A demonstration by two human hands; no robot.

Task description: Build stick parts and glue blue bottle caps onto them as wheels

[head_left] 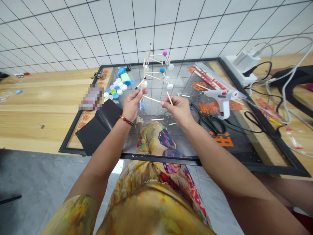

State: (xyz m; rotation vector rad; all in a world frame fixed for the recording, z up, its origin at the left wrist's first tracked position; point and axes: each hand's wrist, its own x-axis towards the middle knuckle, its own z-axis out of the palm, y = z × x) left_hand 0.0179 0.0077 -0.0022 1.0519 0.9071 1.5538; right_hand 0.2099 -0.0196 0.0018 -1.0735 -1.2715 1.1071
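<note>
Sticks (pixel 151 99) are showing in the middle of the frame. The left hand (pixel 132 104) is pinching a little group of them, and the right hand (pixel 179 109) is pinching the end of a long one. Colored caps (pixel 119 87) are lying left of the middle; a white glue gun (pixel 223 99) is resting at the right.

stick (pixel 151 99): pale cream | glue gun (pixel 223 103): white | bracelet (pixel 126 120): reddish-brown | wall tiles (pixel 167 14): white, black-lined

Stick models (pixel 162 70) block ahead; scissors (pixel 211 123) and glue gun (pixel 223 99) bar the right; past the black sheet (pixel 100 127), the left tabletop (pixel 36 111) gives passage.
</note>
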